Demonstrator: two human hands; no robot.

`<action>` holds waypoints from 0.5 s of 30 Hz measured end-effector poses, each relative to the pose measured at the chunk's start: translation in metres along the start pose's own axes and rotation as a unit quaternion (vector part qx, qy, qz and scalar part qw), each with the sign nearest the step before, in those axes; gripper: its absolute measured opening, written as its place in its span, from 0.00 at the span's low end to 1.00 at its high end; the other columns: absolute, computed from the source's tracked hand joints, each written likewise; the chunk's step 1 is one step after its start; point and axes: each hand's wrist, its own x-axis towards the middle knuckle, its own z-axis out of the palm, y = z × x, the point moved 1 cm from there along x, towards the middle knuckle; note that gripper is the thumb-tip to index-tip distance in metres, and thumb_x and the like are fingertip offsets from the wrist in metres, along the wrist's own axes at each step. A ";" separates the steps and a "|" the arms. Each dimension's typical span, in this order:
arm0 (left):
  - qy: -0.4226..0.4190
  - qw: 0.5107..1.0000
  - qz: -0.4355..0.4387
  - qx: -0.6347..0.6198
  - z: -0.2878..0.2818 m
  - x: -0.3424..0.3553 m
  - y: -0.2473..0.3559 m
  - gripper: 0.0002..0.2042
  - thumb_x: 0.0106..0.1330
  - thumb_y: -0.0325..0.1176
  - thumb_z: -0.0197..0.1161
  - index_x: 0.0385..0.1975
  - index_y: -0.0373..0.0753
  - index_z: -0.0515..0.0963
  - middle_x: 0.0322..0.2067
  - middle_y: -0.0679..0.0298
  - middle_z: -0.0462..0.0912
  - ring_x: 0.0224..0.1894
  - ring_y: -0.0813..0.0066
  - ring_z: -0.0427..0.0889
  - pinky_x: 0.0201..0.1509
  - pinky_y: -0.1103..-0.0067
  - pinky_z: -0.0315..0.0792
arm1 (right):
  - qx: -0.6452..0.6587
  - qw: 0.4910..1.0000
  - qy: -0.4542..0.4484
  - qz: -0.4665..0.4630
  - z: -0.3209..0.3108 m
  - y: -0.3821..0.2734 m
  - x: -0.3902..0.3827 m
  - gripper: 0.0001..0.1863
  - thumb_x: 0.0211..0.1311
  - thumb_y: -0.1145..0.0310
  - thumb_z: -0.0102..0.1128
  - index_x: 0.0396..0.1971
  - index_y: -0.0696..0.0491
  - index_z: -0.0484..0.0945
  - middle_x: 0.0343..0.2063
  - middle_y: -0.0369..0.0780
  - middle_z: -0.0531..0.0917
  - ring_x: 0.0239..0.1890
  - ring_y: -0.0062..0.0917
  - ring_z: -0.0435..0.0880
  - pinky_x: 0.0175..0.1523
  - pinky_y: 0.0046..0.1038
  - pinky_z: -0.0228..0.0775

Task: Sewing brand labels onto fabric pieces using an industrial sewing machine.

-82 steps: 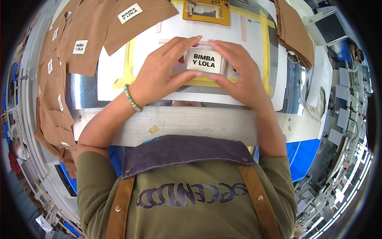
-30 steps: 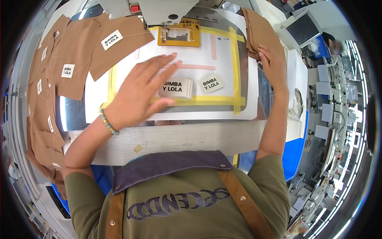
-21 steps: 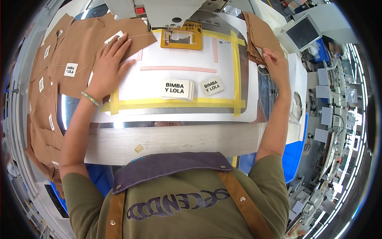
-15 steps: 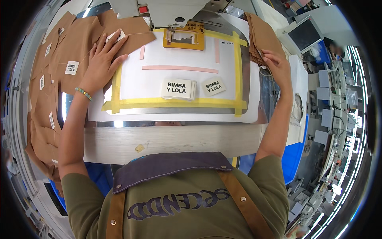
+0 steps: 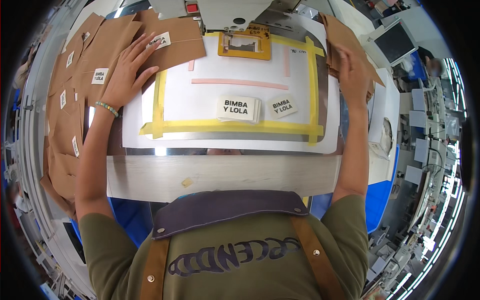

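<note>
My left hand (image 5: pixel 131 70), with a beaded bracelet, lies flat with its fingers spread on brown fabric pieces (image 5: pixel 117 37). Its fingertips touch a white label (image 5: pixel 159 41) on the piece beside the machine head. At the right, my right hand (image 5: pixel 355 75) is on a stack of brown pieces (image 5: pixel 340 35). Its fingers are bent close together around the top piece, whose corner (image 5: pixel 377 76) sticks out beside the hand; the fingertips are partly hidden. Between my hands, a small stack of white labels (image 5: pixel 237 109) and one loose label (image 5: pixel 283 106) lie on a white sheet (image 5: pixel 200 102).
Yellow tape (image 5: pixel 235 126) frames the sheet, with pink strips (image 5: pixel 240 83) inside. A yellow clamp frame (image 5: pixel 245 45) sits under the sewing machine head (image 5: pixel 225 12). Labelled brown pieces (image 5: pixel 60 120) overlap down the left. A blue bin (image 5: pixel 382 195) stands below right.
My right hand has moved up onto the stack from its near edge, and a corner of a piece now juts out to the right. My left hand stays on the fabric. The whole view shifted slightly.
</note>
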 end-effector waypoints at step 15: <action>-0.030 0.990 -0.104 0.090 0.026 -0.002 -0.015 0.32 0.83 0.58 0.52 0.82 0.57 0.65 0.85 0.69 0.56 0.87 0.54 0.50 0.88 0.56 0.44 | 0.006 0.927 -0.145 -0.346 0.046 -0.126 0.007 0.15 0.58 0.73 0.67 0.47 0.50 0.85 0.50 0.34 0.88 0.49 0.29 0.87 0.50 0.32 0.82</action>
